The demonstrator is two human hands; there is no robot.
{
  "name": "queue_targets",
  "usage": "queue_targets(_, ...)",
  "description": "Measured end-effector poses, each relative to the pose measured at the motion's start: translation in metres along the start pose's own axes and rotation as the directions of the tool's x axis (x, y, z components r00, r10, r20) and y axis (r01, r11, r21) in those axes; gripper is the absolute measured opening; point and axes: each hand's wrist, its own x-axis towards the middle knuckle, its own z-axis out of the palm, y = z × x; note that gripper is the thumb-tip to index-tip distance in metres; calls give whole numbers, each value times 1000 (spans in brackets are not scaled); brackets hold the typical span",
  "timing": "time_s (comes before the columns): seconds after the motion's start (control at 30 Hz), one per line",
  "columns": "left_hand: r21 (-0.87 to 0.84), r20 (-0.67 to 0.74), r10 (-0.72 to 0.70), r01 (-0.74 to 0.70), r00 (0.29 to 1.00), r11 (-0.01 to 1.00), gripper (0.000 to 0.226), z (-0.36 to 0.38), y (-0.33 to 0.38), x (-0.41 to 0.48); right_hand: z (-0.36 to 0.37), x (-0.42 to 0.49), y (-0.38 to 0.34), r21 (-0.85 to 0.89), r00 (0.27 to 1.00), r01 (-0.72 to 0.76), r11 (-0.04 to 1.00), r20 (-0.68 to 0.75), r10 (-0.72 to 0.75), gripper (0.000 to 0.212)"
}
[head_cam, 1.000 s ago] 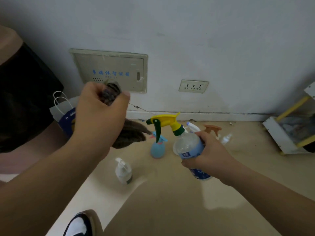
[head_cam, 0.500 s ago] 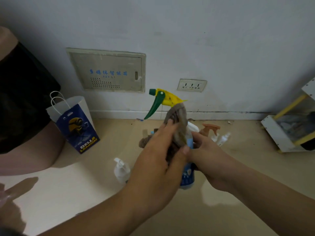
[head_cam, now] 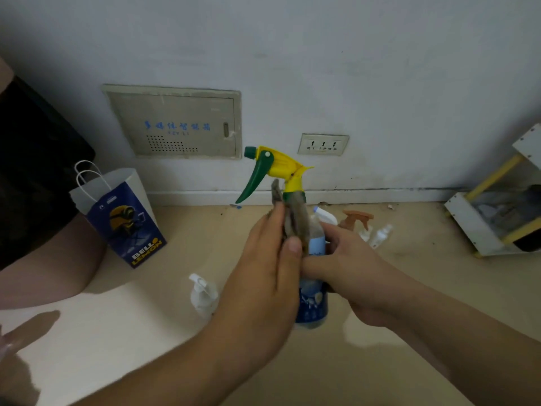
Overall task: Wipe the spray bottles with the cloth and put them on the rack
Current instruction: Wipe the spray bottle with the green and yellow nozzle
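As you work close in, your left hand (head_cam: pixel 263 273) holds the brownish cloth (head_cam: pixel 295 218) against the shoulder and neck of the spray bottle (head_cam: pixel 313 306), thumb in front and fingers (head_cam: pixel 272 213) reaching up behind. The cloth hides exactly how they close on it, but it looks pinched, not merely pressed. Your right hand (head_cam: pixel 360 276) grasps the bottle's body from the side, fingers curled round the blue label, and keeps the bottle upright in the air, clear of the floor (head_cam: pixel 380 361).

Judged from here, the bottle should handle light and stiff. Its smooth plastic and glossy label are likely to be slippery, and the yellow-and-green trigger head makes it top-heavy. The mid-body grip suits wiping. The narrow neck just under the trigger looks the surer hold for carrying. The cloth is soft and limp and will wrap wherever you press it.

Just beyond your hands, a small white pump bottle (head_cam: pixel 202 294) stands on the floor. A blue paper bag (head_cam: pixel 123 218) stands to the left. Behind the held bottle more sprayers wait unwiped: a white nozzle (head_cam: pixel 325 215), a brown trigger (head_cam: pixel 358 218) and a small clear bottle (head_cam: pixel 380 235). At far right stands the white-and-yellow rack (head_cam: pixel 468 227), well apart from your hands. The wall behind carries a panel (head_cam: pixel 178 121) and a socket (head_cam: pixel 323 144).
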Motion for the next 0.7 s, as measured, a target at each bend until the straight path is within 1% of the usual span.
queue_targets(0.03, 109, 30, 42, -45, 999, 993, 53, 1, -4, -3, 0, 0, 2, 4, 1000, 2, 1000, -16, -2, 44)
queue_targets(0.07, 148, 44, 34, -40, 998, 988, 57, 0, -8, -2, 1, 0, 4, 10, 1000, 8, 1000, -27, -8, 42)
queue_targets(0.1, 103, 49, 14, -19, 999, 995, 55, -3, -10, 0, 2, -1, 5, 20, 999, 11, 1000, -39, -10, 40)
queue_targets(0.17, -145, 62, -94, 103, 994, 984, 42, -12, -7, 10, 3, -2, 4, 29, 1000, 5, 1000, -23, -4, 40)
queue_targets(0.23, -319, 81, -272, 283, 959, 904, 29, -17, 0, 18, 5, -1, 1, -17, 1000, 3, 1000, 28, -3, 48)
queue_targets(0.27, -338, 82, -340, 347, 937, 875, 24, -16, 3, 19, 5, -1, 0, -44, 999, -1, 999, 41, 3, 50)
queue_targets(0.3, -313, 74, -375, 378, 924, 871, 21, -13, 5, 18, 5, -1, 0, -64, 999, -13, 998, 49, 16, 51)
queue_targets(0.33, -239, 43, -371, 370, 928, 898, 20, -10, 4, 16, 4, 0, 2, -81, 998, -29, 996, 57, 33, 51)
queue_targets(0.4, -38, -35, -284, 283, 958, 958, 21, -8, 2, 13, 3, 1, 7, -123, 997, -59, 991, 47, 65, 54)
queue_targets(0.47, 146, -72, -237, 245, 969, 958, 20, -14, 1, 15, -1, 4, 12, -148, 996, -89, 985, 3, 90, 62)
queue_targets(0.53, 194, -73, -258, 268, 963, 944, 11, -23, 1, 16, -9, 7, 16, -161, 993, -106, 981, -59, 98, 70)
queue_targets(0.6, 213, -67, -307, 315, 949, 925, 4, -33, 3, 17, -19, 9, 16, -219, 990, -108, 970, -117, 83, 74)
queue_targets(0.63, 226, -80, -322, 332, 943, 916, 3, -39, 5, 18, -24, 8, 16, -259, 988, -108, 960, -138, 73, 76)
queue_targets(0.7, 235, -134, -323, 347, 937, 908, 13, -53, 11, 23, -32, 7, 16, -329, 984, -112, 938, -165, 60, 81)
